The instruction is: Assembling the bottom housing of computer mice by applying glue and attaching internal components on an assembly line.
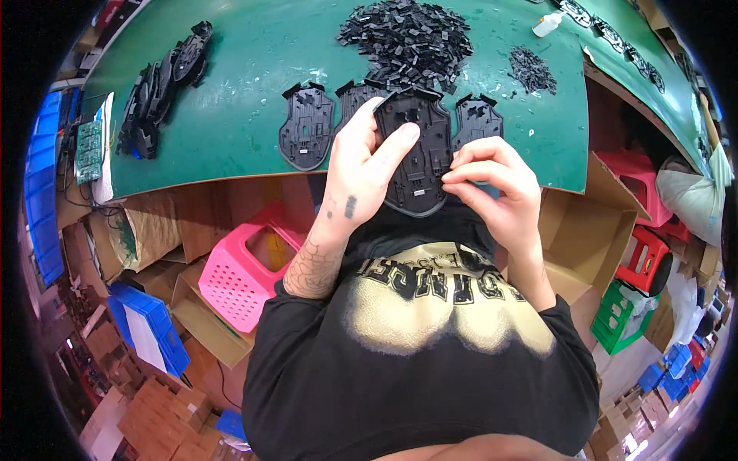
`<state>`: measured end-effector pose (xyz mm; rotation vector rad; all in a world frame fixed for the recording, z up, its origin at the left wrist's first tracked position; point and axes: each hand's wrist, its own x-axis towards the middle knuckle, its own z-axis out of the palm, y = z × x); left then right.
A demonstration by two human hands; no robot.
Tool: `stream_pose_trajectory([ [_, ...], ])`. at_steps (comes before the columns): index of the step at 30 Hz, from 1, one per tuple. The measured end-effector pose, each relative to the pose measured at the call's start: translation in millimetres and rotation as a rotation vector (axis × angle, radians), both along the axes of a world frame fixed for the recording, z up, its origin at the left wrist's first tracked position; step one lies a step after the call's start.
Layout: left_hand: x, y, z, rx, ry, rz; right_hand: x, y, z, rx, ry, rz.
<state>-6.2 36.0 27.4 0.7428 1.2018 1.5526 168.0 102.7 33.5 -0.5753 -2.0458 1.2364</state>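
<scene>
A black plastic shell (417, 165), shield-shaped with moulded ribs and slots on its inner face, is held up at the table's near edge. My left hand (363, 165) grips it from the left, the thumb pressed on its upper face and the fingers behind it. My right hand (496, 178) is closed in a pinch beside the shell's right edge; whatever lies between those fingertips is too small to make out. Similar shells lie on the table: one to the left (306, 131), one partly hidden behind my left hand (357, 100), and one to the right (478, 119).
Beyond the shells, a large heap of small black plastic parts (407, 42) and a smaller pile (532, 69) cover the green table (246, 92). Stacked black assemblies (163, 88) lie at left, a white bottle (547, 24) at far right. Pink stool (242, 269) and cardboard box (573, 238) stand below.
</scene>
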Motion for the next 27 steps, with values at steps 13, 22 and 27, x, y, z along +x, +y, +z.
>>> stream_pose_trajectory([
  [13, 4, 2, -1, -0.016, 0.149, 0.019, -9, -11, -22, -0.394, 0.163, -0.066],
  [22, 12, -2, 4, 0.045, 0.14, 0.12, -10, -21, -25, -0.919, 0.209, 0.043],
  [27, 18, -11, -2, 0.083, 0.212, 0.133, -6, -29, -23, -0.775, 0.174, -0.044],
])
